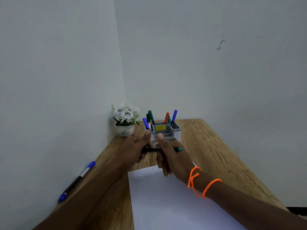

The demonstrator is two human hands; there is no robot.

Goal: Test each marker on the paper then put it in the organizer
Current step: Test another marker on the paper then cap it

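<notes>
**Inspector:** The marker point(159, 149) is held level above the bench point(207, 146), just in front of the organizer point(167, 130). Your left hand point(132, 146) curls round its dark end; your right hand point(172, 156) grips the barrel, teal end sticking out to the right. I judge that a two-handed hold for pulling the cap off or pressing it back on.

**Operator:** Which one?

**Inspector:** I cannot tell. The paper point(166, 205) lies directly below your wrists, a faint zigzag scribble point(141, 180) near its far edge, so testing needs only a short drop. The organizer holds several markers upright in its outer compartments. One blue marker point(76, 181) lies apart at the bench's left edge, probably untested. A flower pot point(125, 120) stands in the corner.
</notes>
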